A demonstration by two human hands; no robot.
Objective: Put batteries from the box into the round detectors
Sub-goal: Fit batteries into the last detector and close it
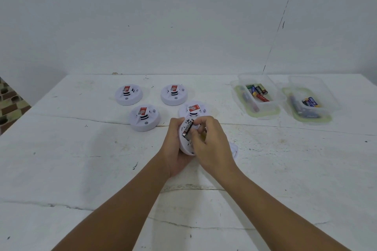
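Head view: scuffed, cracked white table (81,169) against white wall (163,16).

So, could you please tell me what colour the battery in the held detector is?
Black with pale lettering, in the head view: black cylindrical battery in the white round detector.

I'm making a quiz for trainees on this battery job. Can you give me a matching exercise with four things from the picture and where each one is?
Things:
1. black battery
2. open detector
3. left box
4. loose cover

Places:
A. on the table, right of the hands
B. in the left hand
C. far right, holding mixed batteries
D. in the detector's bay, under the right hand

Pairs: 1-D, 2-B, 3-C, 4-A
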